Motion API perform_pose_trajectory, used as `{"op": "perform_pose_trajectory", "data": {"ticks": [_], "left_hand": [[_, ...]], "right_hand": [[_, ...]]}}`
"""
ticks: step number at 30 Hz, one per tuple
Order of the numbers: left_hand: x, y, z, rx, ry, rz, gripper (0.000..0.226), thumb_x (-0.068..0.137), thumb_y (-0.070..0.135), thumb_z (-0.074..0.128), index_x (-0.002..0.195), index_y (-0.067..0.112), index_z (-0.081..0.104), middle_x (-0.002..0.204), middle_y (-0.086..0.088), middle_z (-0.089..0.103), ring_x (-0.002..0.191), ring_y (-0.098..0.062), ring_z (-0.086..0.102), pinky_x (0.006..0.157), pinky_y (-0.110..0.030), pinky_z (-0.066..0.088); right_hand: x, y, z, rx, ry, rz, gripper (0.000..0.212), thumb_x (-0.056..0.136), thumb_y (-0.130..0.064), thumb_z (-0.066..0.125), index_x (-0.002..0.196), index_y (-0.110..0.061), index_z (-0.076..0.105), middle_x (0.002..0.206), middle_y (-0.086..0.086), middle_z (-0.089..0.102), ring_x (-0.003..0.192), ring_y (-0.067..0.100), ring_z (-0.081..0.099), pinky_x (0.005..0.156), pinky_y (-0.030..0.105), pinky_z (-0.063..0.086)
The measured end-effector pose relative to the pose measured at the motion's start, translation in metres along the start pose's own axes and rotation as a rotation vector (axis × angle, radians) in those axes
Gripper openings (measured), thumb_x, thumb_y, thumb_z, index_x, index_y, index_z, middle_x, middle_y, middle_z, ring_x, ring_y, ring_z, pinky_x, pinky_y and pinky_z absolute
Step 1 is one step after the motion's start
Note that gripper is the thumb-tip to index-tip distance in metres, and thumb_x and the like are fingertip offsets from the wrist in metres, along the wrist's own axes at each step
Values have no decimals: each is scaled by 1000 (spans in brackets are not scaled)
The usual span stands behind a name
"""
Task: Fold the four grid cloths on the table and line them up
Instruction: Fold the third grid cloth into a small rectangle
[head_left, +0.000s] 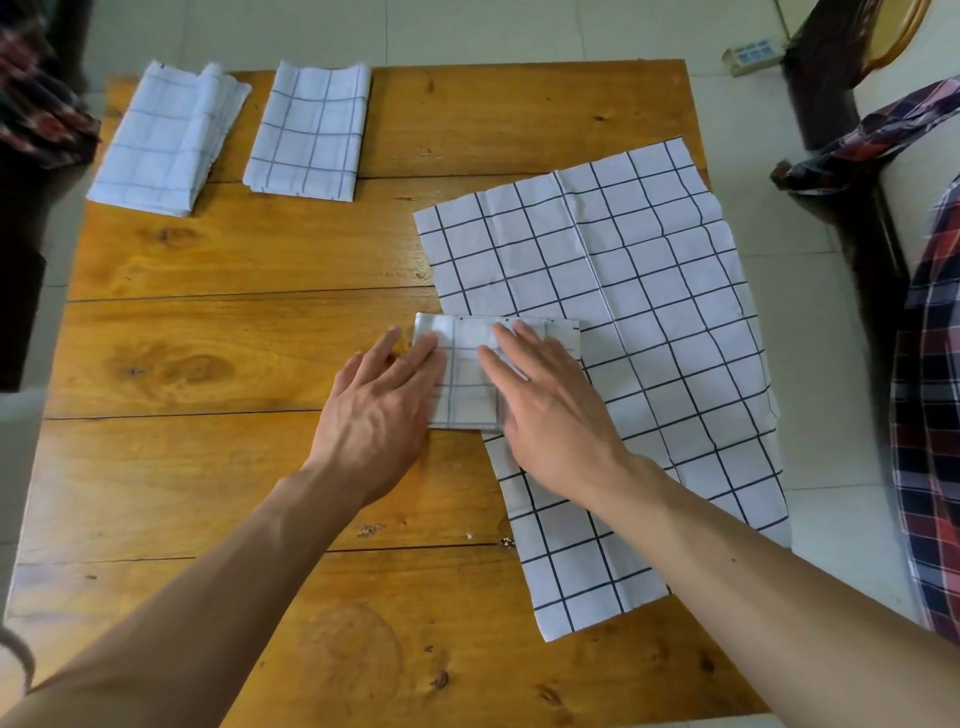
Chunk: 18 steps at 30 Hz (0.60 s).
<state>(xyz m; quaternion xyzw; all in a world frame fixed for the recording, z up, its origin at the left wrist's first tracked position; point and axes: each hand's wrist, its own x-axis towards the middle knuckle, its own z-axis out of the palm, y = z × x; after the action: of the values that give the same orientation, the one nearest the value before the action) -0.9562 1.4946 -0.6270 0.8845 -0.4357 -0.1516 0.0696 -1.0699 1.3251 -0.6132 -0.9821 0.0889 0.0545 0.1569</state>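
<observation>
At frame centre, left hand (384, 410) and right hand (545, 410) press straight fingers on a folded cloth (467, 374) overlapping an unfolded cloth (623, 364); two folded cloths (171, 140) lie upper left on the worktop (234, 338).

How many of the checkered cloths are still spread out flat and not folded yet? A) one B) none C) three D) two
A: only the big cloth at the table's right side lies open; two folded cloths sit at the far left edge, and a third folded cloth lies under the left hand and right hand, both pressing it flat.
</observation>
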Motion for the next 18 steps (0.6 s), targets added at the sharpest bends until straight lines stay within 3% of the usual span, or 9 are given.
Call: {"op": "perform_pose_trajectory", "data": {"ticks": [4, 9, 13, 18], "left_hand": [[5, -6, -7, 47, -133, 10, 60, 102, 35, 28, 159, 30, 8, 165, 13, -3, 152, -20, -16, 123, -44, 3], [11, -18, -6, 115, -230, 29, 68, 105, 40, 28, 156, 29, -16, 160, 14, -27, 146, -21, -31, 124, -48, -5], [11, -27, -1, 117, -250, 63, 64, 105, 43, 14, 152, 29, -26, 157, 12, -35, 144, -22, -36, 122, -47, -12], [5, -35, 4, 119, -208, 80, 66, 97, 52, 1, 153, 28, -24, 158, 13, -33, 146, -19, -34, 122, -46, -15]], "right_hand": [[14, -7, 15, 45, -104, -49, 63, 101, -28, 47, 154, -8, 20, 164, 9, 9, 152, 22, 1, 124, 40, 7], [12, 3, 24, 31, -166, -61, 71, 103, -39, 40, 157, -16, 0, 164, 3, -13, 149, 16, -19, 121, 34, -9], [4, 16, 22, -46, -211, -68, 74, 100, -51, 31, 156, -23, -9, 161, 1, -23, 146, 16, -27, 121, 38, -12], [-4, 30, 18, -67, -221, -54, 75, 94, -58, 24, 155, -29, -9, 160, 0, -24, 146, 18, -27, 121, 40, -12]]}}
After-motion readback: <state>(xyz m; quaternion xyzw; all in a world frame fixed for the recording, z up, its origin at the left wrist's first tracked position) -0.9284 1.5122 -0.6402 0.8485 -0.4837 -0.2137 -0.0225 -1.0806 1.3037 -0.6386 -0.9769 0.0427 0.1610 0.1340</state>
